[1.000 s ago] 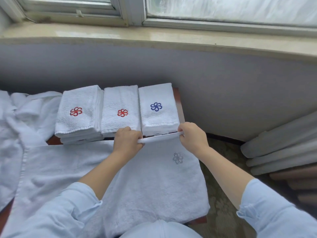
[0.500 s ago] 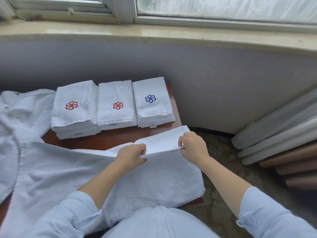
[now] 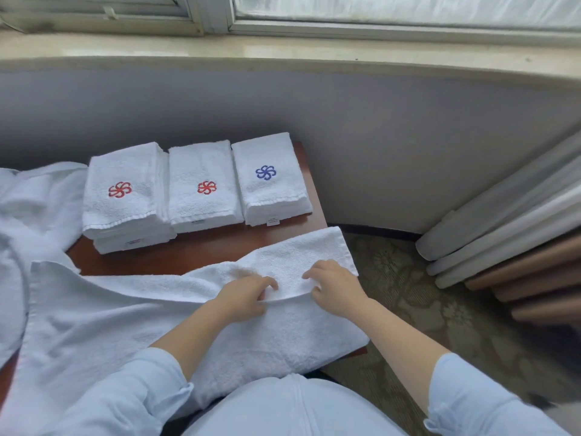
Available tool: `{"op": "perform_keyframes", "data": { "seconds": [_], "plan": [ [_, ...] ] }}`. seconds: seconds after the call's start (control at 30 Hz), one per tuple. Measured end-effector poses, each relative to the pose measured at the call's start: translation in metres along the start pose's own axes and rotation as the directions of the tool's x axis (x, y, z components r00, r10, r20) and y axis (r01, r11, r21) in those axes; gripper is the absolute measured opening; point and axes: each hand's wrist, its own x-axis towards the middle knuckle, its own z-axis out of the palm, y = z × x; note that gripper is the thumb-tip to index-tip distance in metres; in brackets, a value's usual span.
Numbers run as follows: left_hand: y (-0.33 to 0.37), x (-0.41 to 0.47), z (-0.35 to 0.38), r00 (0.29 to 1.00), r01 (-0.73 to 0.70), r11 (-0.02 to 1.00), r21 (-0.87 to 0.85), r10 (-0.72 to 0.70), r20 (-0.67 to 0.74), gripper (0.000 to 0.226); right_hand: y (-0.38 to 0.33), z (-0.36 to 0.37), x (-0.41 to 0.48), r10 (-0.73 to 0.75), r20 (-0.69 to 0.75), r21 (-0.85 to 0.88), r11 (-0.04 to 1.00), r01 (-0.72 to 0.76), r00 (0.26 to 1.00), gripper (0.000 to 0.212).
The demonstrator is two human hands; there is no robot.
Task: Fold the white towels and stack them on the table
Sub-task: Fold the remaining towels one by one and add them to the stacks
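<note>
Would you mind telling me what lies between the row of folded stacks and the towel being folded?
In the head view, only a bare strip of the wooden table separates the folded stacks from the towel; nothing rests there.

A window (image 3: 377,11) is running along the top of the frame, its pale metal frame (image 3: 213,14) splitting it into two panes, and soft daylight is coming through. Below it a beige stone sill (image 3: 283,55) is curving across the upper part of the frame. A grey-lilac wall (image 3: 377,136) is filling the middle band (slightly shadowed toward the upper left). At centre a reddish-brown wooden table (image 3: 195,250) is standing against the wall. Patterned carpet (image 3: 402,294) is covering the floor at lower right, where folds of white and brown curtain (image 3: 509,243) are hanging at the right edge.
</note>
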Motion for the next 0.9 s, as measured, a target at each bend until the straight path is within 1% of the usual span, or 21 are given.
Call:
{"op": "perform_keyframes", "data": {
  "seconds": [0.07,0.1,0.27,0.37,0.43,0.5,0.53,0.63,0.77,0.9],
  "plan": [
    [0.001,0.001,0.000,1.000,-0.014,0.999,0.041,0.014,-0.003,0.050,-0.007,0.008,-0.001,-0.029,0.120,-0.026,0.999,0.032,0.992,0.037],
    [0.002,0.002,-0.001,1.000,-0.018,0.998,0.059,0.018,0.002,0.051,-0.008,0.012,0.000,-0.027,0.145,-0.064,0.997,0.037,0.989,0.035],
    [0.005,0.008,-0.001,0.996,-0.075,0.988,0.135,0.069,0.055,0.068,-0.004,0.012,0.003,0.049,0.128,-0.118,0.992,-0.034,0.991,0.032],
    [0.010,0.011,-0.001,0.989,-0.116,0.985,0.125,0.103,0.103,0.074,0.004,0.003,0.006,0.117,0.146,-0.141,0.985,-0.096,0.982,0.034],
    [0.013,0.009,-0.002,0.988,-0.123,0.988,0.090,0.114,0.100,0.073,0.004,0.000,0.008,0.163,0.131,-0.151,0.978,-0.143,0.978,0.026],
    [0.014,0.006,-0.003,0.994,-0.109,0.993,0.051,0.108,0.020,0.070,0.002,-0.002,0.011,0.179,0.079,-0.185,0.969,-0.162,0.981,0.014],
    [0.012,0.002,-0.005,0.995,-0.091,0.995,0.039,0.092,-0.037,0.066,-0.001,-0.001,0.013,0.174,0.045,-0.170,0.972,-0.164,0.984,0.015],
    [-0.001,-0.012,-0.012,0.982,-0.008,1.000,0.000,0.008,-0.191,0.055,-0.016,0.002,0.019,0.121,-0.014,-0.028,0.992,-0.121,0.993,0.037],
    [-0.032,-0.042,-0.021,0.940,0.087,0.993,-0.078,-0.107,-0.324,0.046,-0.059,0.008,0.039,-0.013,0.013,0.039,0.999,0.012,1.000,0.045],
    [-0.076,-0.083,-0.024,0.873,0.201,0.957,-0.209,-0.272,-0.406,0.043,-0.115,0.017,0.066,-0.144,0.041,0.075,0.987,0.140,0.989,0.047]
  ]
}}
